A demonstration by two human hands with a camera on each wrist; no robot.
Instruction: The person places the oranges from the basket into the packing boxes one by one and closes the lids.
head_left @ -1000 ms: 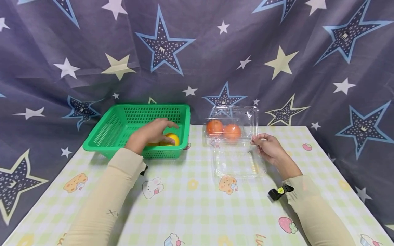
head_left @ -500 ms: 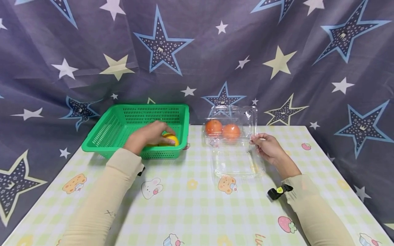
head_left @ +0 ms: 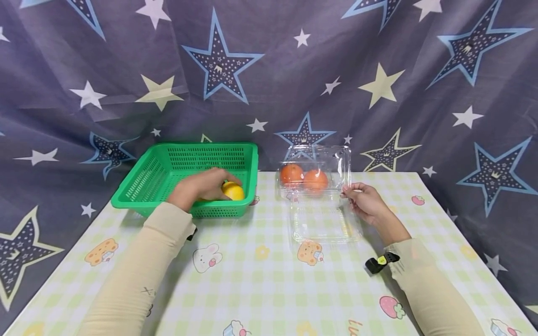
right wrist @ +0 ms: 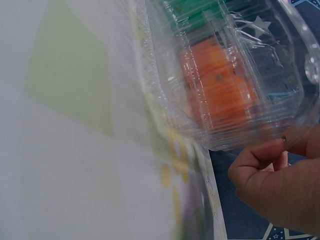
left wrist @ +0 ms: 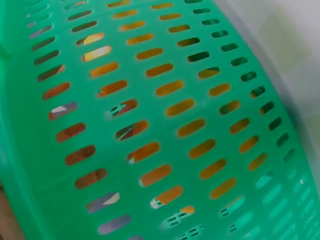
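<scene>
My left hand [head_left: 204, 185] reaches over the near rim into the green plastic basket [head_left: 145, 186]. Its fingers curl round a yellow lemon [head_left: 233, 190] at the basket's right end; the thumb is partly hidden. In the left wrist view, the slotted basket wall [left wrist: 200, 110] blocks that hand's grasp, and yellow and orange colours show through the slots. With thumb and fingertips, my right hand [head_left: 366, 202] pinches the right edge of a clear plastic clamshell box [head_left: 325, 224], whose lid is raised. Two oranges [head_left: 315, 180] sit side by side in its far half, also visible in the right wrist view.
A checked, cartoon-print tablecloth [head_left: 252, 289] covers the table. Behind it hangs a dark curtain [head_left: 269, 70] printed with stars, close to the basket and box. A strip of tablecloth separates basket from box.
My left hand has lowered slightly into the basket and closed its fingers round the lemon, which has turned or shifted a little. My right hand and the box stay in place.
</scene>
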